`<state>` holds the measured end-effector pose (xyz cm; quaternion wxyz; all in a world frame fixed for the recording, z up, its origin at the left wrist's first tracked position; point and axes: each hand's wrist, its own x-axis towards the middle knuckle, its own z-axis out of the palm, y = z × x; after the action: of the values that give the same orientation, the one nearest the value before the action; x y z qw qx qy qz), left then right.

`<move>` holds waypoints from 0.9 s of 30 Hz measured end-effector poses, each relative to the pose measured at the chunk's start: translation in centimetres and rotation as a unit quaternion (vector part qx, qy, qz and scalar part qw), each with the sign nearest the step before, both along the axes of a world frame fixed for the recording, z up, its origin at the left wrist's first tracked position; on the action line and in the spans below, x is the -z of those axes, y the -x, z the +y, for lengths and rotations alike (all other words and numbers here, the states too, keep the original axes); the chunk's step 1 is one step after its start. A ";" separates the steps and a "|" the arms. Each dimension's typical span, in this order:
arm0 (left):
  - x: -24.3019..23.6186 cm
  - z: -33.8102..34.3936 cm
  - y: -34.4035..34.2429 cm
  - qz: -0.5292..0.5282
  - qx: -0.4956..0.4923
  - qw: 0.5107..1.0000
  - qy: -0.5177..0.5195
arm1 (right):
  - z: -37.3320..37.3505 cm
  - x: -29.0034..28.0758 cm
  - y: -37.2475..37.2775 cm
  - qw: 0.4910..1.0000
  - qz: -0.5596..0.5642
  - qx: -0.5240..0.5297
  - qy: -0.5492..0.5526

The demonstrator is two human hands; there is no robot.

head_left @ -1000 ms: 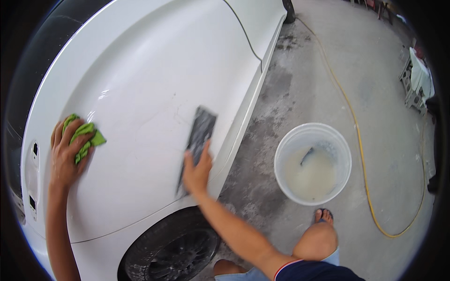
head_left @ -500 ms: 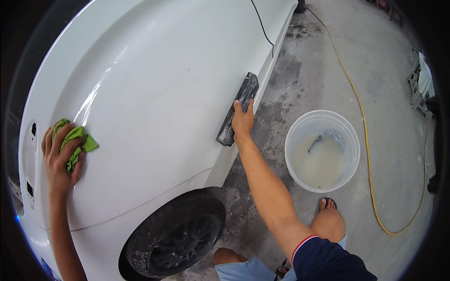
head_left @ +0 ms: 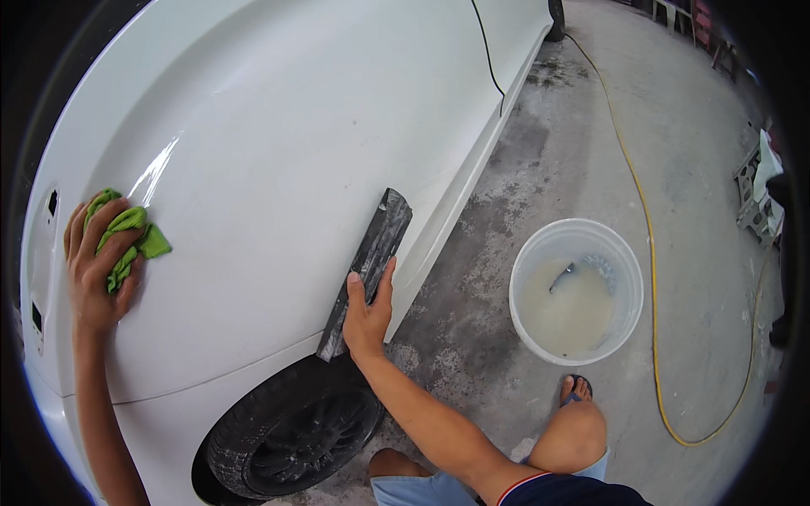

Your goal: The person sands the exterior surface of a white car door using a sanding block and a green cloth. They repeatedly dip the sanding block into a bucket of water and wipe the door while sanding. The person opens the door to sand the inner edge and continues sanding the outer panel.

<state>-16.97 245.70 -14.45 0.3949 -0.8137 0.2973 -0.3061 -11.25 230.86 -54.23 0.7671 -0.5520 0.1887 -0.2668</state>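
One crumpled green cloth [head_left: 154,242] sits clasped in left hand [head_left: 95,287] near upper edge of glossy white car panel [head_left: 253,219]; right hand [head_left: 369,325] grips long grey-streaked black block [head_left: 381,240] by lower wheel-side corner, where tilting could gouge it.

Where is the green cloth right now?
In the head view, the green cloth is at the left, bunched in the left hand against the white car.

The grey concrete floor [head_left: 700,194] runs down the right side of the frame, darker and blotched with pale flecks toward the middle. Standing on it, right of centre, I see a white bucket [head_left: 582,238] of cloudy liquid [head_left: 565,319]. A yellow hose or cable [head_left: 655,337] loops along the right; a sandalled foot [head_left: 575,389] rests just below the bucket.
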 end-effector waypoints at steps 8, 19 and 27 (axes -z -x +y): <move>0.3 0.6 -0.3 -0.013 0.011 1.000 0.002 | -5.7 3.0 -5.1 0.989 0.104 -0.017 -0.109; 0.4 0.2 -0.2 -0.004 0.021 1.000 -0.002 | -5.6 -0.6 -5.3 0.985 0.026 -0.028 -0.170; 0.1 0.0 -0.2 -0.011 0.033 0.999 -0.022 | -9.4 0.6 -8.0 0.972 0.007 -0.051 -0.230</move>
<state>-16.72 245.72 -14.57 0.4059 -0.7909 0.3265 -0.3211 -3.24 221.42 -54.85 0.8849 -0.3712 0.2218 -0.1729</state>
